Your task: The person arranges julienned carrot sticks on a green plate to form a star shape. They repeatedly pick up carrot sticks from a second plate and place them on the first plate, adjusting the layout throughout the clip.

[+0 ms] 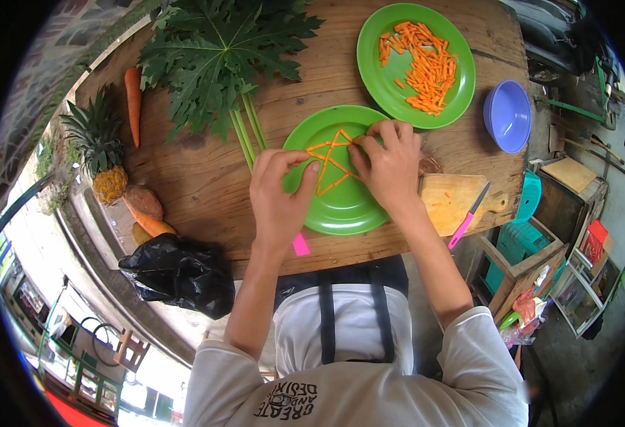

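Carrot sticks (331, 158) lie end to end as a star-like outline on a green plate (344, 219) in front of me. My left hand (280, 184) is over the plate's left side, thumb and index finger apart, the index fingertip beside the outline's left corner. My right hand (389, 155) bends over the plate's right side. Its fingertips are at the outline's upper right corner; whether they pinch a stick is hidden. Beyond it, a second green plate (392, 101) holds a loose heap of cut carrot sticks (431, 74).
Right of the plates are a purple bowl (508, 117) and a wooden cutting board (445, 197), with a pink-handled knife (469, 216) across it. Leaves on long stalks (227, 53), a carrot (133, 107), a pineapple (109, 184) and a black plastic bag (179, 275) lie left.
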Available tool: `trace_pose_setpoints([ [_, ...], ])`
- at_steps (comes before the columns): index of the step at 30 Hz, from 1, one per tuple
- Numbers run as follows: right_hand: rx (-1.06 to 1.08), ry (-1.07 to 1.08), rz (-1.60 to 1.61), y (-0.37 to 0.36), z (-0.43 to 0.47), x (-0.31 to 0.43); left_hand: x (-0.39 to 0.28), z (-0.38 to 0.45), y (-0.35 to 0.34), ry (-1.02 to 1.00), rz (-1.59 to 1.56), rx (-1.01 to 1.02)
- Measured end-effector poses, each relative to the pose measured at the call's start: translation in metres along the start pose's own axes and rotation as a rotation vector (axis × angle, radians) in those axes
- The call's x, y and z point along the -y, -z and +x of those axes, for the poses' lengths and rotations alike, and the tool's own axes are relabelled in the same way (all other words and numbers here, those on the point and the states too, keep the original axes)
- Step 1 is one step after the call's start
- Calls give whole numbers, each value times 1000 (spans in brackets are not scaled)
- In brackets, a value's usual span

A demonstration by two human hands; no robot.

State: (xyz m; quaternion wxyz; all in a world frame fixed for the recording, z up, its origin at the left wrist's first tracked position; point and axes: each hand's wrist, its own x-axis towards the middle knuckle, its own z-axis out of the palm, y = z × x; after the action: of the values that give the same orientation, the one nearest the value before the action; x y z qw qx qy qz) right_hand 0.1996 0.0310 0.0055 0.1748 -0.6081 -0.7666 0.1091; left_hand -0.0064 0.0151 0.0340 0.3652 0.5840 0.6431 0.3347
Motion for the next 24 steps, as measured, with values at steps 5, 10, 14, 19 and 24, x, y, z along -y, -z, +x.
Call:
trace_pose_setpoints([
  [5,7,-13,3,1,0,1,-1,4,-5,-105,89,-4],
  [10,16,-36,6,1,-1,2,0,9,-12,-147,218,42],
  [14,8,-33,17,1,-2,2,-1,13,-17,-223,374,97],
  [19,-9,-25,26,-1,-2,2,-2,18,-20,-221,388,111],
  [24,-15,-24,21,-2,-2,1,1,20,-14,-198,383,93],
])
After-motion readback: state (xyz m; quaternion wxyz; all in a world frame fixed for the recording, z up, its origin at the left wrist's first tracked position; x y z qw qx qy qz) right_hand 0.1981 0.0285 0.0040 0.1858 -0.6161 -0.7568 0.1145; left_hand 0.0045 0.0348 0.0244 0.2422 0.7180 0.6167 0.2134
